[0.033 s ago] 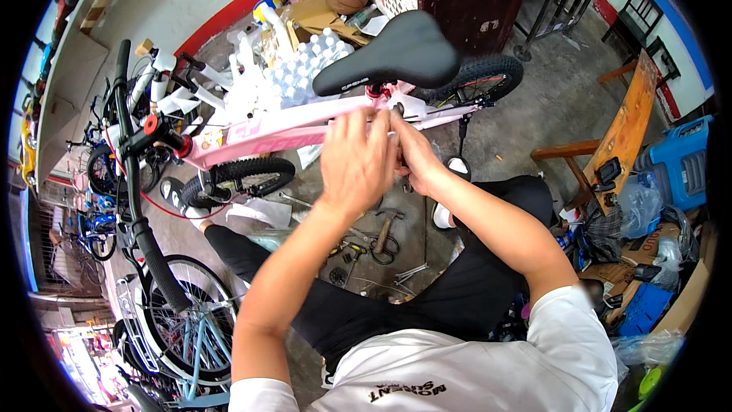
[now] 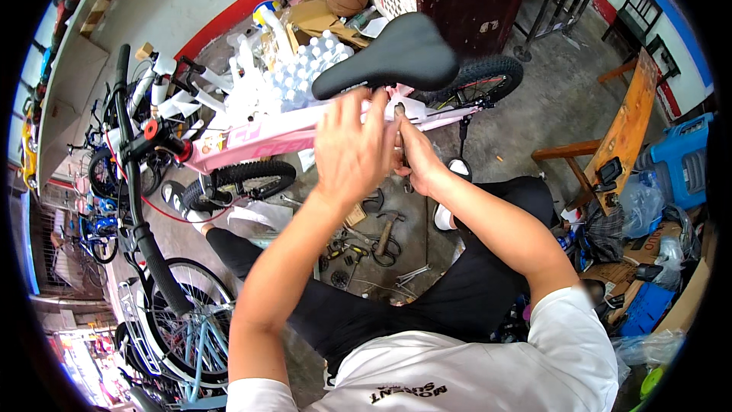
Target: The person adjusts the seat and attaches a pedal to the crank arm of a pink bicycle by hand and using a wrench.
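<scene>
A pink bicycle frame [image 2: 267, 135] stands in front of me, with a black saddle [image 2: 393, 53] on its seat post and a black handlebar [image 2: 137, 206] at the left. My left hand [image 2: 351, 149] is by the frame under the saddle's nose, slightly blurred, with fingers stretched and apart. Close beside it, my right hand [image 2: 418, 156] has its fingers curled at the frame below the saddle. A bit of dark metal shows at its fingertips, but what it grips is mostly hidden.
A hammer [image 2: 387, 233], wrenches [image 2: 414, 273] and other tools lie on the floor between my legs. A light blue bicycle [image 2: 194, 343] is at lower left. Bundled bottles [image 2: 309, 69] lie beyond the frame. At right stand a wooden bench [image 2: 629, 130] and a blue case [image 2: 682, 160].
My left hand has shifted slightly left, its fingers lifting and spreading away from my right hand. The right hand stays at nearly the same spot.
</scene>
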Available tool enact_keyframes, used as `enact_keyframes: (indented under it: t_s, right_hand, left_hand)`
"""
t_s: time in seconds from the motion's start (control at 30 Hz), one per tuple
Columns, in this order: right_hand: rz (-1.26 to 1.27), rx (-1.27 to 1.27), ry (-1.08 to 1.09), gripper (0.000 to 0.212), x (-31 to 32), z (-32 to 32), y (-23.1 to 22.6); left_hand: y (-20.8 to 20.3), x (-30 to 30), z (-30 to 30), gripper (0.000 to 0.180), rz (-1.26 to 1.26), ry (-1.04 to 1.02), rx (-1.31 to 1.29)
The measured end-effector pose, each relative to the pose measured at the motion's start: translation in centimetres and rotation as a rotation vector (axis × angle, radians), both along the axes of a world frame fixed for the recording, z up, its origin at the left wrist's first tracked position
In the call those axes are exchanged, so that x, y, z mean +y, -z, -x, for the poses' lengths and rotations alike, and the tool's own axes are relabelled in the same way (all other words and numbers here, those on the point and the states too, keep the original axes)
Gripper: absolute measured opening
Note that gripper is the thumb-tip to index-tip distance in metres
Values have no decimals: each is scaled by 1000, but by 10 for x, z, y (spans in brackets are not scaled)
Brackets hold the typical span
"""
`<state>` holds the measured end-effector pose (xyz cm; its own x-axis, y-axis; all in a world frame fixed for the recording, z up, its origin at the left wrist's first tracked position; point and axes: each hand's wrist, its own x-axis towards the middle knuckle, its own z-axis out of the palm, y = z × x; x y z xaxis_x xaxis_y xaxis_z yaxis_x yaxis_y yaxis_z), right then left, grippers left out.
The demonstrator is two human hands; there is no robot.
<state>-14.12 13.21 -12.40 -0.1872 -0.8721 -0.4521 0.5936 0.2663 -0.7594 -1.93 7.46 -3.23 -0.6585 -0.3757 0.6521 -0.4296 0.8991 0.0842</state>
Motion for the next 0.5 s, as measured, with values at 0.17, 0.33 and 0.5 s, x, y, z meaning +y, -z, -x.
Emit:
enact_keyframes:
  t_s: [0.17,0.33,0.5]
  right_hand:
    - [-39,17,34,58,-13,9,-2]
    - [95,354,33,47,-26,22,16]
    - [108,1164,6,45,-49,62,23]
  left_hand:
    - [-28,-82,59,48,41,-162,-11]
    - [-8,-127,76,68,-307,-412,-300]
    - [-20,-154,97,78,-437,-428,-370]
